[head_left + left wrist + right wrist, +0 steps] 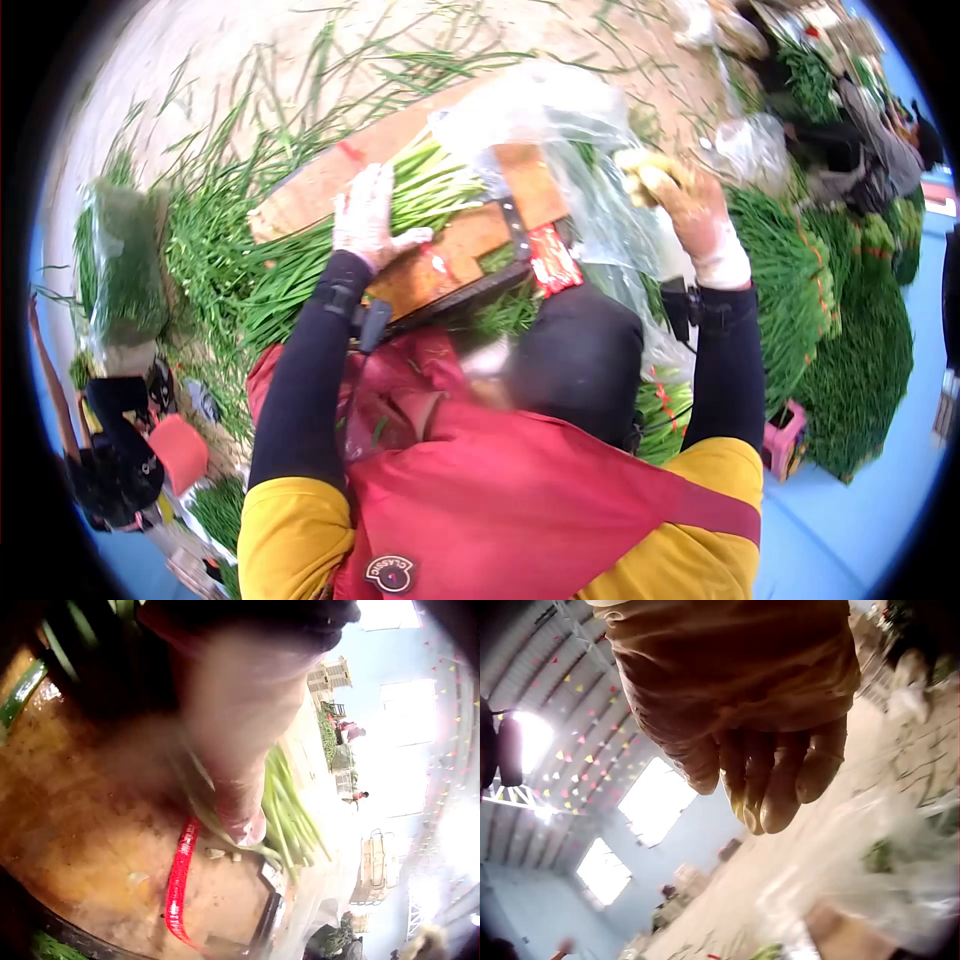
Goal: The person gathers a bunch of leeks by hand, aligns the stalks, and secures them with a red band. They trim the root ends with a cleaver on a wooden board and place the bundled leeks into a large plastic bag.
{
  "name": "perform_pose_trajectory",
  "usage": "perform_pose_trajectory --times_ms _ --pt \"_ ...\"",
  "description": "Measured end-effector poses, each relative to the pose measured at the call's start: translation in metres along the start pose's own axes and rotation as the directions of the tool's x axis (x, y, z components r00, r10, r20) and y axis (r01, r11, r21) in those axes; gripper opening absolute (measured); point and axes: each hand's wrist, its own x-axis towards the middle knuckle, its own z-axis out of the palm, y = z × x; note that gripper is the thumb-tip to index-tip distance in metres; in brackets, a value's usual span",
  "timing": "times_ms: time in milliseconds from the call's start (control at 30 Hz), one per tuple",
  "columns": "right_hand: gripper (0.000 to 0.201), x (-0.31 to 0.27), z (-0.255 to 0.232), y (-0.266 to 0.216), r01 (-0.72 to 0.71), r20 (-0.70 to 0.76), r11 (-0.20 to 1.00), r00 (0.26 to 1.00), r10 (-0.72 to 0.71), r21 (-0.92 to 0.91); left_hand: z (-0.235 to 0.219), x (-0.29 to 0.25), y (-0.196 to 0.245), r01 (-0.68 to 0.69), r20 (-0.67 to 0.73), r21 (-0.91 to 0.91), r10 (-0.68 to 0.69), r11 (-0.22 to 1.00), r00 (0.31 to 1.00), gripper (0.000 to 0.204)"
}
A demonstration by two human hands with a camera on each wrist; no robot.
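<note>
In the head view my gloved left hand [365,218] rests on a bundle of long green chives [430,190], its thumb out to the side. The bundle lies across a wooden board [460,245], pale stem ends to the right. The left wrist view shows the thumb by the stems [289,814] and a red tie [178,889] on the board. My gloved right hand [695,220] is raised to the right, near clear plastic bags [600,200]. Its fingers [780,799] hang loosely bent with nothing between them in the right wrist view; their tips look yellowish.
A shiny red bundle of ties [553,262] lies at the board's right end, beside a dark strip [516,232]. Loose chives [220,220] spread leftward over the floor. Large chive heaps [850,330] stand right, with a pink stool [785,437]. Another person [120,440] is at left.
</note>
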Motion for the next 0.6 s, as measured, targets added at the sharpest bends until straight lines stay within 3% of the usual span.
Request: perform_pose_trajectory --times_ms 33,100,167,200,233,267,300,367,400,500,567,600 --pt "0.020 -0.023 -0.011 0.020 -0.155 -0.023 0.973 0.987 0.162 0.169 -0.001 0.002 -0.001 -0.012 0.014 0.018 0.012 1.000 1.000 0.104" --pt "0.021 -0.070 -0.019 0.066 -0.303 -0.020 0.914 0.947 0.320 0.269 -0.030 0.010 0.014 0.083 0.171 0.050 -0.090 0.995 0.981 0.105" --pt "0.024 -0.111 -0.021 0.122 -0.407 0.069 0.911 0.913 0.403 0.071 -0.033 0.016 0.022 0.001 -0.033 0.111 0.003 0.994 0.999 0.104" --pt "0.025 -0.134 -0.014 0.173 -0.478 0.138 0.871 0.860 0.490 -0.112 -0.040 0.022 0.032 -0.092 -0.142 0.057 0.099 0.994 0.985 0.098" --pt "0.027 -0.138 -0.007 0.174 -0.518 0.192 0.804 0.792 0.580 -0.294 -0.045 0.027 0.046 -0.108 -0.137 0.062 0.116 0.992 0.984 0.098" --pt "0.029 -0.149 -0.003 0.171 -0.476 0.121 0.796 0.826 0.551 -0.373 -0.049 0.033 0.063 -0.189 -0.116 0.052 0.194 0.981 0.974 0.095" --pt "0.036 -0.153 0.002 0.188 -0.521 0.174 0.777 0.780 0.602 -0.355 -0.050 0.039 0.078 -0.267 -0.095 0.042 0.270 0.963 0.958 0.092" --pt "0.048 -0.158 0.020 0.223 -0.404 0.071 0.813 0.878 0.473 -0.419 -0.039 0.050 0.107 -0.462 -0.137 -0.086 0.449 0.883 0.883 0.083" --pt "0.052 -0.148 0.022 0.224 -0.344 -0.024 0.846 0.930 0.367 -0.407 -0.034 0.056 0.124 -0.506 -0.092 -0.132 0.498 0.852 0.862 0.082" --pt "0.054 -0.097 -0.017 0.212 -0.192 -0.234 0.905 0.966 0.107 -0.380 -0.021 0.069 0.167 -0.556 0.065 -0.146 0.569 0.818 0.820 0.079" --pt "0.051 -0.069 -0.051 0.171 -0.227 -0.408 0.961 0.871 0.273 0.159 -0.012 0.084 0.176 -0.573 0.082 -0.188 0.594 0.798 0.800 0.078" --pt "0.052 -0.062 -0.075 0.175 -0.317 -0.489 0.917 0.777 0.398 0.243 -0.010 0.092 0.178 -0.566 0.104 -0.149 0.582 0.811 0.807 0.079"
